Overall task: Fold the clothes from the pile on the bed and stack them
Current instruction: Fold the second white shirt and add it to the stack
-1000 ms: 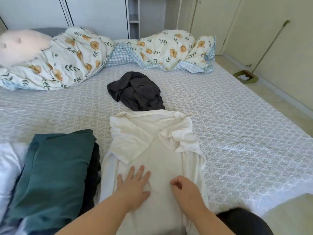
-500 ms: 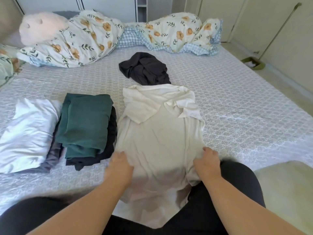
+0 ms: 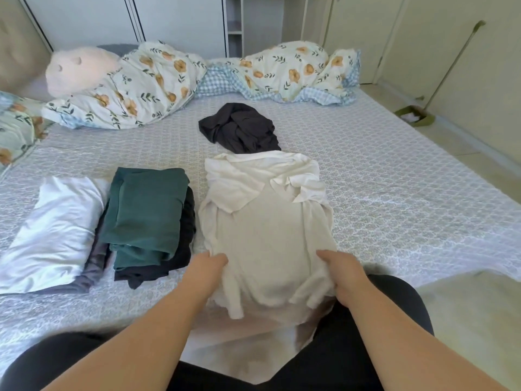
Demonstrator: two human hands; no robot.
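A cream shirt (image 3: 265, 221) lies lengthwise on the bed (image 3: 394, 193), sleeves folded in, its lower part bunched and lifted. My left hand (image 3: 207, 268) grips its left side and my right hand (image 3: 339, 268) grips its right side, both near the hem. Left of it sits a stack topped by a folded green garment (image 3: 146, 213) over dark ones. Further left lies a folded white garment (image 3: 53, 232) on a grey piece. A crumpled dark garment (image 3: 239, 128) lies unfolded just beyond the shirt's collar.
A floral duvet (image 3: 146, 86) and a pale plush toy (image 3: 79, 70) line the head of the bed. A dustpan with a long handle (image 3: 414, 115) stands on the floor at the right. My dark-clad knees rest at the near edge.
My hands went from lying flat on the shirt's middle to its two sides near the hem, gripped it, and have now raised the lower part a little. The view pulled back.
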